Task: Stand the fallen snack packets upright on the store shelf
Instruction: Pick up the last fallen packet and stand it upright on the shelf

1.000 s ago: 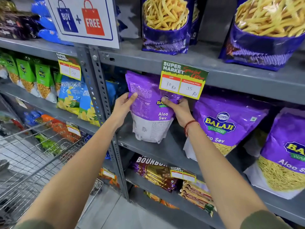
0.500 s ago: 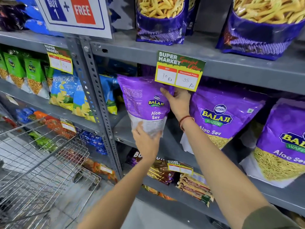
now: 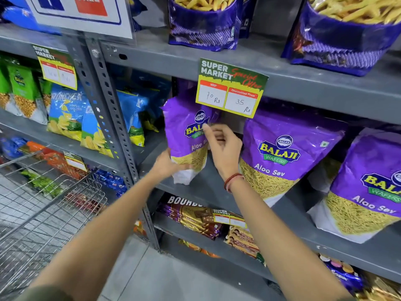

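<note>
A purple Aloo Sev packet stands upright at the left end of the grey middle shelf, front label facing me. My left hand grips its lower left corner. Beside the packet's right edge, my right hand hovers with loosely curled fingers, one fingertip touching the logo; it holds nothing. Two more purple Aloo Sev packets lean back on the same shelf to the right.
A price card hangs from the shelf above, just over the packet. A perforated steel upright borders the bay on the left. A wire trolley stands lower left. Biscuit packs fill the shelf below.
The packet has been turned from back-facing to front-facing and set down on the shelf. My left hand dropped to its bottom corner. My right hand has let go of its top.
</note>
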{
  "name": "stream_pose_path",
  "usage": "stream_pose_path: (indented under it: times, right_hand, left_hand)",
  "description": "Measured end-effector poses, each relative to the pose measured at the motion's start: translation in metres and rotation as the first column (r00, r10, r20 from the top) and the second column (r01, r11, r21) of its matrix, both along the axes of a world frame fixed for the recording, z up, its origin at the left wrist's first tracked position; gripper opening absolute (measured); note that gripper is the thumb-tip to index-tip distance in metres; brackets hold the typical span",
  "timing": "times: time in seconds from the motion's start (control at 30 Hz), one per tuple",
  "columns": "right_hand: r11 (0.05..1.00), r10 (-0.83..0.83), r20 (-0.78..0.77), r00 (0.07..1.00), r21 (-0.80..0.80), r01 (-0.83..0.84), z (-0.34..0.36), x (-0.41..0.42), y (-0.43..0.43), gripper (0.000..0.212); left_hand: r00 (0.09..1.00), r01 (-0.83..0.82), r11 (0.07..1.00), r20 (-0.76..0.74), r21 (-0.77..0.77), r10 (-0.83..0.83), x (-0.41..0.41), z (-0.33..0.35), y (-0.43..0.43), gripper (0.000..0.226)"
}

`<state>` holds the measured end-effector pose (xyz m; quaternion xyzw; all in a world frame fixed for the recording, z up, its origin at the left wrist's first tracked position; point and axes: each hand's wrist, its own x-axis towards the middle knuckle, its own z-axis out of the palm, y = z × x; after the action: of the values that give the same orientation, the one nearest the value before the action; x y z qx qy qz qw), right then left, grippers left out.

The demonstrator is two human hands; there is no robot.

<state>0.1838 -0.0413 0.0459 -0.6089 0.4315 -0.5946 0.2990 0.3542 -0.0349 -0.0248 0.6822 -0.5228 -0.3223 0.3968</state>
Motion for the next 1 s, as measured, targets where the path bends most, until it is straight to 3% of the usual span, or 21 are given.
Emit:
stream_pose_path:
  times: [0.07, 0.13, 0.23, 0.3, 0.4, 0.53, 0.6, 0.7, 0.9, 1.0]
  right_hand:
    - [0.994, -0.099, -0.054, 0.994, 0.035, 0.101, -0.020, -0.008, -0.010, 0.040]
    - [0.984, -0.114, -0.145, 0.983, 0.123, 0.132, -0.039, -0.013, -0.019, 0.050]
    - [0.937, 0.057, -0.194, 0.979, 0.348, 0.015, -0.057, -0.015, -0.031, 0.080]
    - [0.898, 0.206, -0.212, 0.955, 0.429, -0.099, -0.062, -0.012, -0.038, 0.094]
    - [0.822, 0.377, -0.182, 0.908, 0.518, -0.238, -0.055, -0.002, -0.050, 0.084]
    - [0.795, 0.422, -0.096, 0.902, 0.518, -0.316, -0.070, 0.010, -0.078, 0.064]
    - [0.819, 0.375, -0.077, 0.924, 0.495, -0.292, -0.072, 0.014, -0.073, 0.058]
    - [0.858, 0.298, -0.066, 0.952, 0.457, -0.237, -0.070, 0.019, -0.048, 0.049]
    - [0.922, 0.115, -0.078, 0.990, 0.380, -0.077, -0.072, 0.036, 0.005, 0.053]
    - [0.929, 0.099, -0.109, 0.989, 0.366, -0.053, -0.071, 0.040, 0.010, 0.053]
  left_hand:
    - [0.994, 0.112, 0.993, 0.015, 0.034, -0.113, 0.025, 0.003, -0.008, 0.079]
    - [0.995, 0.096, 0.995, 0.029, 0.010, -0.096, 0.040, 0.009, -0.011, 0.058]
    - [0.995, -0.074, 0.996, -0.072, -0.054, 0.070, 0.052, 0.007, -0.012, 0.055]
    - [0.968, -0.196, 0.979, -0.170, -0.049, 0.186, 0.053, 0.001, -0.011, 0.068]
    - [0.946, -0.239, 0.969, -0.240, -0.068, 0.217, 0.049, -0.002, -0.009, 0.063]
    - [0.961, -0.140, 0.985, -0.254, -0.098, 0.111, 0.046, -0.004, -0.005, 0.045]
    - [0.977, -0.091, 0.991, -0.202, -0.103, 0.069, 0.052, -0.013, -0.005, 0.034]
    - [0.964, -0.100, 0.994, -0.251, -0.054, 0.083, 0.064, -0.033, -0.016, 0.031]
    - [0.945, -0.107, 0.994, -0.314, -0.037, 0.090, 0.076, -0.058, -0.022, 0.041]
    - [0.923, -0.164, 0.986, -0.354, -0.003, 0.153, 0.070, -0.043, -0.013, 0.055]
